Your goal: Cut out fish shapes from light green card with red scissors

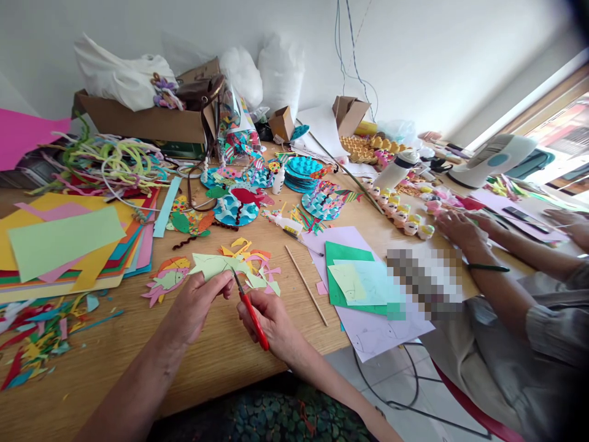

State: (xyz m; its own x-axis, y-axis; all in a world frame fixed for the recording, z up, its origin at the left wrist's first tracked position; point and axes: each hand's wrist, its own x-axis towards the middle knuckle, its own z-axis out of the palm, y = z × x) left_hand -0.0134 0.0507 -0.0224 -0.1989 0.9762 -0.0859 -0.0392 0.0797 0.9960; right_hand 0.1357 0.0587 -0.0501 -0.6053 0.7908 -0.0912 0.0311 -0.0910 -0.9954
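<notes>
My left hand (pixel 200 301) pinches a light green paper (pixel 207 264) by its lower edge, above the wooden table. In my right hand (pixel 271 322) are red-handled scissors (pixel 253 319), their blades pointing up and left to the paper's right part, by my left fingertips. Yellow, orange and pink paper scraps (pixel 246 250) lie just behind the paper. Pink, green and orange paper fish cutouts (pixel 169 277) rest left of my left hand.
Coloured sheets (pixel 64 236) and small scraps (pixel 43 334) lie at the left. A wooden stick (pixel 306 285) and green and lilac sheets (pixel 350 252) are right of my hands. Another person's hands (pixel 462 230) rest farther right. Blue decorated plates (pixel 235 207) stand behind.
</notes>
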